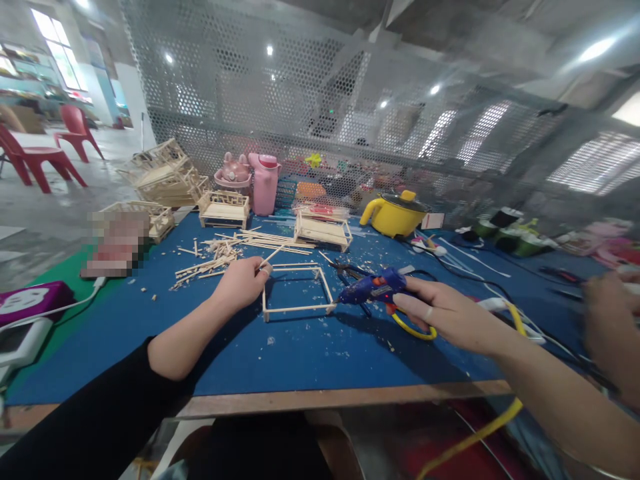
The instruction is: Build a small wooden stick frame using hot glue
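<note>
- Wooden frame point(297, 308): centre of the frame, on the blue table mat point(310, 363). Pale thin sticks joined into an open rectangle; short posts at the corners, middle bare, mat showing through.
- Left hand point(243, 280): at the frame's far left corner, fingers nearly closed, pinching a thin stick point(274, 254) that slants up to the right.
- Right hand point(443, 310): right of centre, fingers wrapped round the handle of a blue glue gun point(373, 288). Nozzle at the wooden frame's near right corner; contact cannot be told for certain.
- Loose sticks point(215, 260): heaped left of centre, lengths mixed, small scraps scattered about.
- Small wooden bed point(324, 230): upper middle, flat slatted base, raised ends. A similar one stands farther left; more are piled at upper left.
- Yellow pot point(397, 219): upper right of centre, dark lid on, yellow knob; contents hidden.
- Pink bottle point(266, 187): upper middle, upright, capped; contents not visible.
- Pink basket point(233, 180): left of the bottle, a pink eared object sitting in it.
- Green pots point(530, 245): right side, blurred; contents unclear.
</note>
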`<state>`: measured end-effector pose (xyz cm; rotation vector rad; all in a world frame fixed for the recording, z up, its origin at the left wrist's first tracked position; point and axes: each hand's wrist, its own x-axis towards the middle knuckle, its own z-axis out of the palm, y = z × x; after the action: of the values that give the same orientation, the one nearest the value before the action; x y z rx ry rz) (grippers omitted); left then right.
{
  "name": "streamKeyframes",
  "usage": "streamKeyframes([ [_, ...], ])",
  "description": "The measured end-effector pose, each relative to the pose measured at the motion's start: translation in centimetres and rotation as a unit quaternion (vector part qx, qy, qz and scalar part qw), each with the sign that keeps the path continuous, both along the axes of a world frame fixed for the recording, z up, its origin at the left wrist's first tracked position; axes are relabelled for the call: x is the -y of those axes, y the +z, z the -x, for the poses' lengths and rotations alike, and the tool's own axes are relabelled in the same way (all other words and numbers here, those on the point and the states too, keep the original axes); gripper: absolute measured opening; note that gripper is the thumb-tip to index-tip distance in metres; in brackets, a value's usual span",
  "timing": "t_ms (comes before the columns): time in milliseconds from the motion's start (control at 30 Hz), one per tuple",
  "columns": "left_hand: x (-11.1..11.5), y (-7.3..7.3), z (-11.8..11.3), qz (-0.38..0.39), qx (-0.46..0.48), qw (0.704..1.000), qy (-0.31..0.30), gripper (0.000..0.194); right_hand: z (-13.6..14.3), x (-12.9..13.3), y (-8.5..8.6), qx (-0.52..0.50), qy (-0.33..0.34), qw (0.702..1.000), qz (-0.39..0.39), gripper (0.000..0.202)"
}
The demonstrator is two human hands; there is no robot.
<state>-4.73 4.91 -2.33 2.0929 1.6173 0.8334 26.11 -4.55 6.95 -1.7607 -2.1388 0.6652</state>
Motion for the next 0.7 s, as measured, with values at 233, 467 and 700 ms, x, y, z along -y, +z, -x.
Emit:
streamKeyframes([
  [233,-0.02,0.0,0.01,0.002,0.0,1.0,-0.002,0.028,-0.1,-0.01,0.1,0.006,-0.003,1.0,-0.019,0.043],
  [467,-0.03,-0.03,-0.01,0.003,0.001,1.0,0.001,0.027,-0.17,-0.12,-0.08,-0.007,-0.007,0.999,-0.03,0.043],
  [700,-0.1,-0.01,0.0,-0.002,-0.005,1.0,0.001,0.028,-0.11,-0.27,-0.23,0.001,-0.007,1.0,-0.024,0.041],
])
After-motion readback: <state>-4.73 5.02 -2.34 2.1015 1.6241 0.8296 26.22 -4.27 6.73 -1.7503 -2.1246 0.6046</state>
